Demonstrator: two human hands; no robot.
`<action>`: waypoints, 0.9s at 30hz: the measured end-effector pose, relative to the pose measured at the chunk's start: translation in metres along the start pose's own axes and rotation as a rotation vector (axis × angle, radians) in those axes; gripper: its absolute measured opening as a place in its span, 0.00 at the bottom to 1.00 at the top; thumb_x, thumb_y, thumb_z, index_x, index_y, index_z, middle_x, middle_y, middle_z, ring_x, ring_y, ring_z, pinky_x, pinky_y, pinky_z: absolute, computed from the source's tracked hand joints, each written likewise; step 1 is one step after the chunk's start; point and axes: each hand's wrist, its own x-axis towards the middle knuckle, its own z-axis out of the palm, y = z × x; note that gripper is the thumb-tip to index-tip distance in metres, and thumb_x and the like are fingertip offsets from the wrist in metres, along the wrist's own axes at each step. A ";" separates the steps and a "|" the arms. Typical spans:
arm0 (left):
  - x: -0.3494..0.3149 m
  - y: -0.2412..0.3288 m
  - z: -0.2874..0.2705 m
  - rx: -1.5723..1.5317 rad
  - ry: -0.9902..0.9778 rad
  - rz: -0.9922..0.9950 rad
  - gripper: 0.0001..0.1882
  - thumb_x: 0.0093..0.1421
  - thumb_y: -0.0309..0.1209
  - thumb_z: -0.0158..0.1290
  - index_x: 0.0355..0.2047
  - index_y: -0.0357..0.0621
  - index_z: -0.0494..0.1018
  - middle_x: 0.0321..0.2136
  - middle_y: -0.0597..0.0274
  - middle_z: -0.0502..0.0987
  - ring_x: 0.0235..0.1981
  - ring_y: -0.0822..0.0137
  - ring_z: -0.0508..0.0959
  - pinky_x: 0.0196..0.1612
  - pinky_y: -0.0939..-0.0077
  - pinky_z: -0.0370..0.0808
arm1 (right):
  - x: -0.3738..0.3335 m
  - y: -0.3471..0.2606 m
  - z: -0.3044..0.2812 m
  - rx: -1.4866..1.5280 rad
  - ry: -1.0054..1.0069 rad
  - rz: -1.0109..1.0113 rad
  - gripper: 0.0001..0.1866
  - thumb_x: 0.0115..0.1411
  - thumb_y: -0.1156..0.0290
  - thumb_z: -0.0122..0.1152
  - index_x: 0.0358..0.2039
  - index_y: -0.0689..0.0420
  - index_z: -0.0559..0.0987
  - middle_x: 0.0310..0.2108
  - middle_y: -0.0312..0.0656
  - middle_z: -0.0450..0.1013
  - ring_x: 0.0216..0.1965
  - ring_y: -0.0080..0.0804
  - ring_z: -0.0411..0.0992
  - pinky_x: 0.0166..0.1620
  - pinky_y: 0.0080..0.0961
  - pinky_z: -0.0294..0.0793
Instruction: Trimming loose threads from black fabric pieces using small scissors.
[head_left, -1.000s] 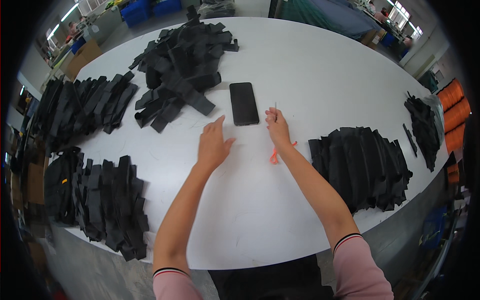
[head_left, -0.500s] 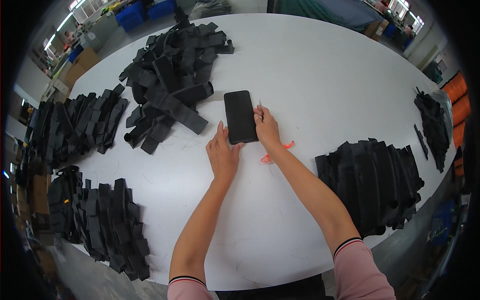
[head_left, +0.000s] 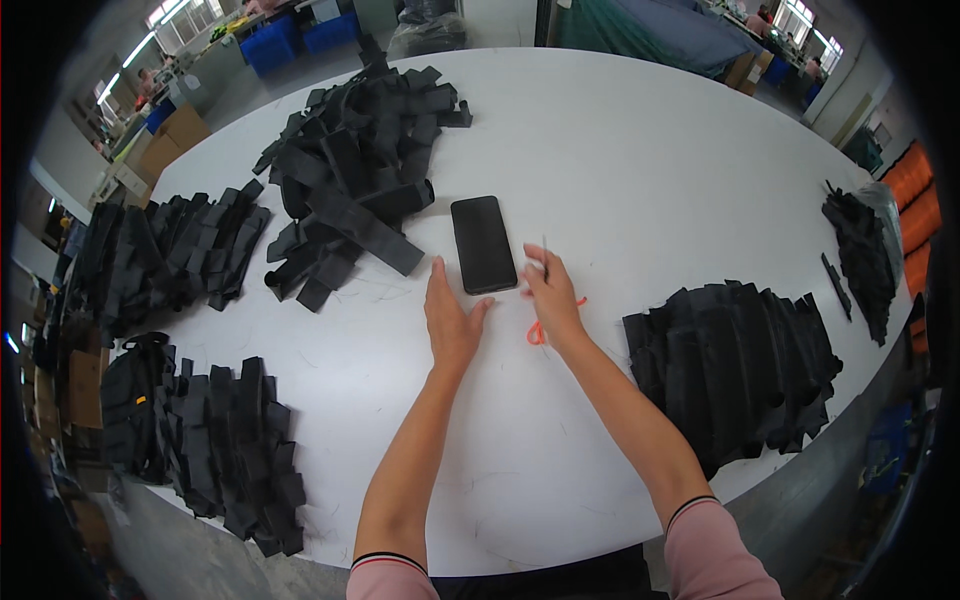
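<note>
My left hand [head_left: 452, 322] lies flat, fingers apart, beside the phone [head_left: 483, 243], my right hand [head_left: 553, 297] seemingly pinching orange-handled scissors [head_left: 537, 330], the loose heap of black pieces [head_left: 355, 170] unsorted.

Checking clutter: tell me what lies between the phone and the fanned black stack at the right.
In the head view, the right hand with orange-handled scissors lies between phone and stack; otherwise bare table.

A dark-screened black phone [head_left: 483, 243] lies flat on the table — brown cardboard boxes [head_left: 172, 139] far left.
</note>
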 end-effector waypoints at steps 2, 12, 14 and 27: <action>-0.009 0.010 -0.004 -0.045 0.057 0.002 0.44 0.48 0.28 0.61 0.61 0.37 0.49 0.59 0.43 0.57 0.59 0.49 0.59 0.61 0.60 0.53 | -0.045 -0.042 -0.036 0.105 -0.153 0.204 0.14 0.61 0.73 0.48 0.47 0.60 0.71 0.38 0.37 0.72 0.24 0.17 0.65 0.25 0.13 0.66; -0.090 0.151 0.043 -0.558 -0.273 -0.052 0.33 0.54 0.30 0.54 0.59 0.39 0.55 0.60 0.42 0.52 0.61 0.46 0.55 0.61 0.61 0.56 | -0.191 -0.152 -0.192 -0.811 0.155 -0.298 0.14 0.56 0.83 0.50 0.45 0.64 0.73 0.42 0.44 0.68 0.29 0.27 0.68 0.32 0.20 0.68; -0.101 0.179 0.051 -0.679 -0.419 -0.101 0.33 0.55 0.33 0.54 0.59 0.39 0.55 0.61 0.43 0.52 0.61 0.45 0.56 0.60 0.61 0.58 | -0.190 -0.138 -0.224 -0.969 0.180 -0.380 0.15 0.56 0.82 0.51 0.46 0.65 0.72 0.44 0.45 0.68 0.36 0.33 0.72 0.39 0.23 0.71; -0.153 0.208 0.075 -0.588 -0.567 -0.004 0.39 0.54 0.34 0.55 0.61 0.34 0.49 0.61 0.42 0.53 0.62 0.47 0.55 0.62 0.61 0.54 | -0.183 -0.090 -0.248 -1.024 0.137 -0.158 0.34 0.45 0.71 0.68 0.53 0.61 0.67 0.49 0.51 0.67 0.47 0.47 0.70 0.49 0.34 0.69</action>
